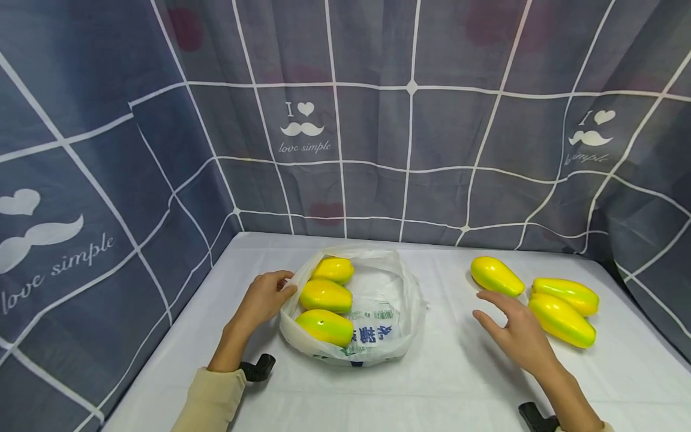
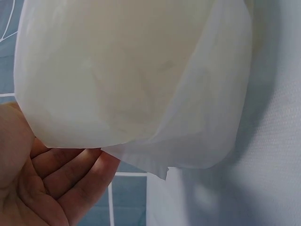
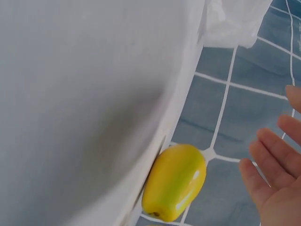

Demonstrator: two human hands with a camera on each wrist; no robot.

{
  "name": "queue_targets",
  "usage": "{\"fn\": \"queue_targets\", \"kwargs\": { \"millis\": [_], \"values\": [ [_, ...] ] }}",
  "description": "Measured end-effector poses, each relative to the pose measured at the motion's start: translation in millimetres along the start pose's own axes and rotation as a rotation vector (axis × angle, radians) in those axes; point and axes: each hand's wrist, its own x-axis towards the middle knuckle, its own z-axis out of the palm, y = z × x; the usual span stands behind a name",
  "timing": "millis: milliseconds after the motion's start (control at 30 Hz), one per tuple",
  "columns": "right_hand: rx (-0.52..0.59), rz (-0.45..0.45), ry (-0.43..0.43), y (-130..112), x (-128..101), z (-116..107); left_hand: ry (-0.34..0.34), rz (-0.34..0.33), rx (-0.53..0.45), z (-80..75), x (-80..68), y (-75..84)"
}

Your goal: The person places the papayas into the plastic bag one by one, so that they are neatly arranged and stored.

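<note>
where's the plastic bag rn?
Head view: the plastic bag lies left of centre on the white table, three mangoes inside, the left hand pinching its left rim.

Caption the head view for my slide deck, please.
Left hand holds plastic bag with three papayas; open right hand nears nearest loose papaya.

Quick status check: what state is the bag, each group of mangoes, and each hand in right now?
Plastic bag: open, lying on the table, rim held by the left hand.
Bagged mangoes: three, inside the bag.
Loose mangoes: three, on the table, outside the bag.
Left hand: pinching the bag's rim.
Right hand: open, empty, nearest the loose mangoes.
</note>
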Motion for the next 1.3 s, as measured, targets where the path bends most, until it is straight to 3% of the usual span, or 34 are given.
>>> {"fn": "queue_targets", "kwargs": {
  "millis": [200, 400, 867, 1300],
  "values": [
    [-0.019, -0.016, 0.033, 10, 5, -3, -0.009, -0.020, -0.002, 0.1, -0.1, 0.6],
    [-0.015, 0.022, 0.009, 19, 10, -6, -0.011, -0.014, 0.002, 0.7, -0.5, 2.2],
    [0.043, 0.288, -0.098, 49, 36, -9, 0.006, 0.002, 0.023, 2.4, 1.0, 0.1],
    [0.060, 0.279, -0.117, 74, 49, -5, 0.004, 0.007, 0.033, 2.5, -1.1, 2.4]
  ]
}}
